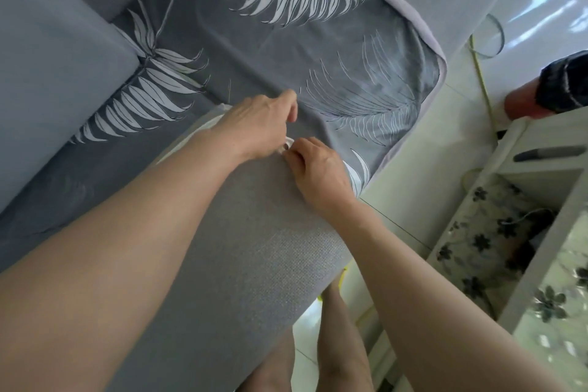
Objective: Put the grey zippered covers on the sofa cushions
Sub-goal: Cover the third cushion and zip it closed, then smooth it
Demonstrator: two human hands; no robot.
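Hands at far edge of grey cover [248, 232].
L hand [259, 126] & R hand [318, 170] curled, pinching cover edge; white cushion [191, 137] peeks out.

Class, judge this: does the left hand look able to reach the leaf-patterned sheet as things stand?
Probably yes: the left hand, pinching the grey cover at its end, sits just over the leaf-patterned sheet, with nothing between them.

The cover [241, 248] at 6 o'clock was light grey. The sheet [280, 51] at 12 o'clock was dark grey with white leaves. The cloth [483, 232] at 4 o'clock bore black flowers.
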